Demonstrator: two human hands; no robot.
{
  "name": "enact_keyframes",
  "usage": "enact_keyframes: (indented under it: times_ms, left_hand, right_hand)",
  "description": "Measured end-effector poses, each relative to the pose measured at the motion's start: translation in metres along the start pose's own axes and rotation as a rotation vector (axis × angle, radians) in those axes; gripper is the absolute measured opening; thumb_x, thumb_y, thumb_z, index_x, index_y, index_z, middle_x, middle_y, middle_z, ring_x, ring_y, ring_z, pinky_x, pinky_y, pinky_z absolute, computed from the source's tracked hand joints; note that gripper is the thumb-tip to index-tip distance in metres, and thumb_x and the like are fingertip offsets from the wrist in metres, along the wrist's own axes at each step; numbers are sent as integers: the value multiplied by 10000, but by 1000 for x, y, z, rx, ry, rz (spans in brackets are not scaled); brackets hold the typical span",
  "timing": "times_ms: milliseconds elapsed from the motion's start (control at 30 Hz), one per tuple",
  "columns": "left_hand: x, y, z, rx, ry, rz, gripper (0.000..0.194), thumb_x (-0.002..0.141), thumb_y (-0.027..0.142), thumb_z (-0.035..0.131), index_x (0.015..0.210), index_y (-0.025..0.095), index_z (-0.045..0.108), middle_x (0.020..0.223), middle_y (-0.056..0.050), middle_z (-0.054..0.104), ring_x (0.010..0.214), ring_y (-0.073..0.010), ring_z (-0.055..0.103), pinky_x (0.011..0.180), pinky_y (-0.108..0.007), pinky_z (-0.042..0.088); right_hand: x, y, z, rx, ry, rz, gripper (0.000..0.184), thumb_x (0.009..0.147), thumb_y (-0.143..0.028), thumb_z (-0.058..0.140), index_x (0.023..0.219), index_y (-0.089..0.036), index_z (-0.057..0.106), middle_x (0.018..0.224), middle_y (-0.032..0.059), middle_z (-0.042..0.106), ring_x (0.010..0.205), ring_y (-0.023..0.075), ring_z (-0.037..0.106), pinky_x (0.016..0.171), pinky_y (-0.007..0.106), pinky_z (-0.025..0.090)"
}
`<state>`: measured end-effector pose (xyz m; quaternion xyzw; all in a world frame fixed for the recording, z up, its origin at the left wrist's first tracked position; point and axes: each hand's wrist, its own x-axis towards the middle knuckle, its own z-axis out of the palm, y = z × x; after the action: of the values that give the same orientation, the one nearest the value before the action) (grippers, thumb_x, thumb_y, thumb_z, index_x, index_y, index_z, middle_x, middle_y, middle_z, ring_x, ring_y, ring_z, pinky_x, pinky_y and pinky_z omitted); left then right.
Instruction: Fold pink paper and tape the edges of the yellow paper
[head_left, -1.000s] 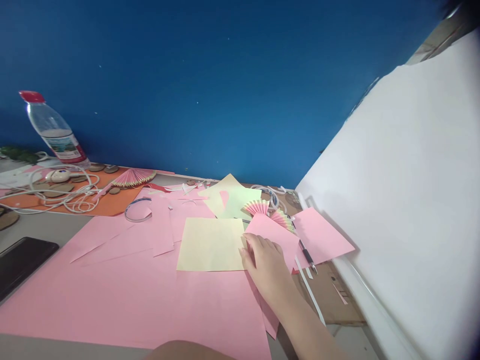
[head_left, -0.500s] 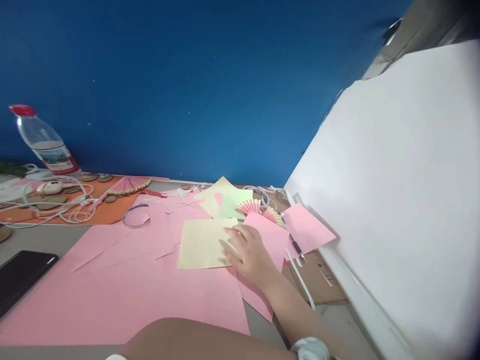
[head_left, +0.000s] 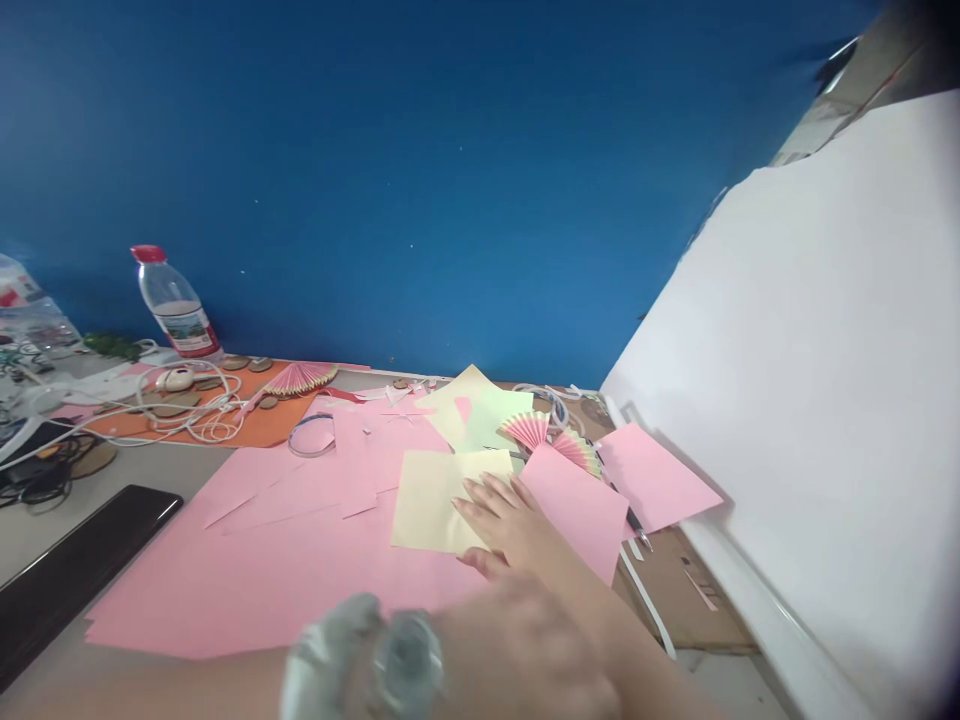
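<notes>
My right hand (head_left: 504,525) lies flat with its fingers spread on the right part of a pale yellow paper square (head_left: 427,505). That square rests on large pink paper sheets (head_left: 300,590). In front, my left hand (head_left: 536,645) crosses over my right forearm; it is smeared by motion, so its fingers do not show clearly. A watch (head_left: 409,662) and a light wrist band (head_left: 330,640) are on the left wrist. Just beyond the right hand are pleated pink-and-yellow paper fans (head_left: 551,440) and another pink sheet (head_left: 577,505).
A smartphone (head_left: 90,560) lies at the left. A tilted-looking bottle (head_left: 180,312), white cables (head_left: 202,405) and an orange sheet (head_left: 266,430) stand or lie behind it. At right are a pen (head_left: 637,528), a paper strip (head_left: 651,610) and a white panel (head_left: 832,330). A blue wall (head_left: 450,200) closes the back.
My left arm has swung up and right, bringing its hand over my right forearm. The right hand has flattened onto the yellow square. The whole view has shifted left.
</notes>
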<state>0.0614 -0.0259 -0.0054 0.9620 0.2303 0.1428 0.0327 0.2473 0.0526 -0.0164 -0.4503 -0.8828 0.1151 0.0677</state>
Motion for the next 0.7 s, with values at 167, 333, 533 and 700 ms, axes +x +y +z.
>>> enact_keyframes:
  times_ms: [167, 333, 533, 700]
  left_hand:
    - [-35, -140, -41, 217, 50, -576, 220, 903, 259, 439, 1069, 191, 565, 1108, -90, 576, 1038, -251, 514, 912, -454, 420]
    - [-97, -197, -50, 365, 4, -812, 273, 888, 344, 410, 982, 168, 596, 1061, -110, 560, 1029, -339, 465, 841, -541, 370]
    - [-86, -184, -49, 263, 66, -741, 221, 866, 368, 406, 842, 224, 572, 1005, -67, 604, 968, -282, 490, 843, -424, 351]
    - [-47, -135, -53, -218, 259, -848, 225, 910, 370, 328, 774, 224, 433, 645, 26, 536, 585, -153, 527, 613, -273, 413]
  right_hand:
    - [0, 1, 3, 23, 51, -2, 481, 908, -449, 413, 1365, -300, 398, 1444, 35, 377, 1353, 252, 259, 1092, 504, 201]
    - [1, 1, 3, 49, 66, 18, 472, 911, -454, 404, 1363, -320, 393, 1448, 31, 370, 1353, 244, 258, 1099, 501, 178]
    - [-1, -2, -1, 68, 58, 17, 466, 923, -470, 359, 1360, -311, 395, 1442, 22, 377, 1353, 237, 247, 1107, 477, 159]
    - [-1, -4, -4, 109, 154, -49, 449, 910, -440, 412, 1325, -269, 430, 1389, 59, 437, 1304, 243, 314, 1092, 481, 173]
